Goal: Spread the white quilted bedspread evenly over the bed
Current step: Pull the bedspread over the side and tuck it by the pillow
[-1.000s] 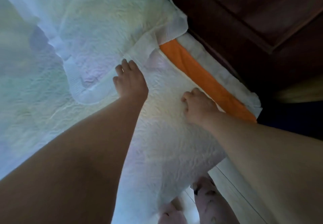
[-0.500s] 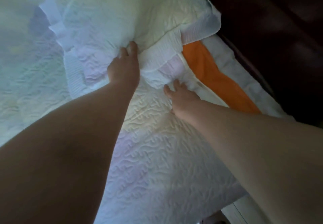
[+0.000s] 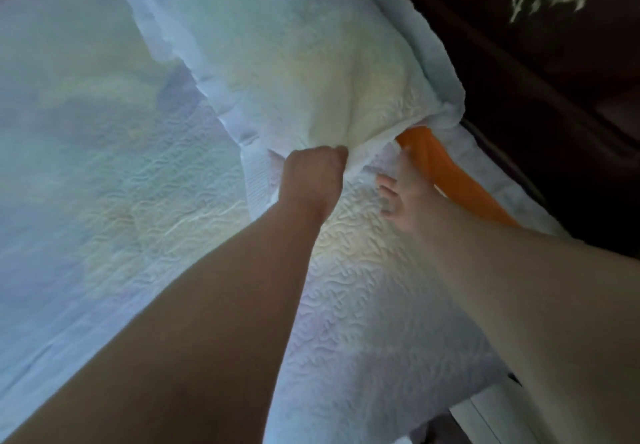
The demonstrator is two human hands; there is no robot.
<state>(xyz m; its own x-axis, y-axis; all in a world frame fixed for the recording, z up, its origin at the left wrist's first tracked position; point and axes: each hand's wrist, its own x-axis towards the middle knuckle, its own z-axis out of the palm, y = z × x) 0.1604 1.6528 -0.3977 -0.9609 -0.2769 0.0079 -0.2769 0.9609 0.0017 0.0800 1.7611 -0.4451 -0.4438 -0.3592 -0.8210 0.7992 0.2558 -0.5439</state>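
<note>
We see our left hand closed in a fist on the ribbed edge of a white quilted pillow, gripping a fold of its border where the pillow's corner droops. The pillow rises beyond that hand and stretches away from us, its frilled rim running along both sides.

Just to the right of it, our right hand lies flat with fingers spread loosely, palm down, holding nothing; its fingertips reach under the pillow's lifted border. The two hands are near each other but apart.

The white quilted bedspread with a wavy stitched pattern lies under both hands and forearms, covering the bed toward us and far off to the left of the left hand, where it looks fairly smooth. Its near edge hangs over the bed's side below our right forearm.

Just beyond and to the right of the right hand, a strip of orange fabric shows between the bedspread and a white frilled border. Past that stands dark wooden furniture.
</note>
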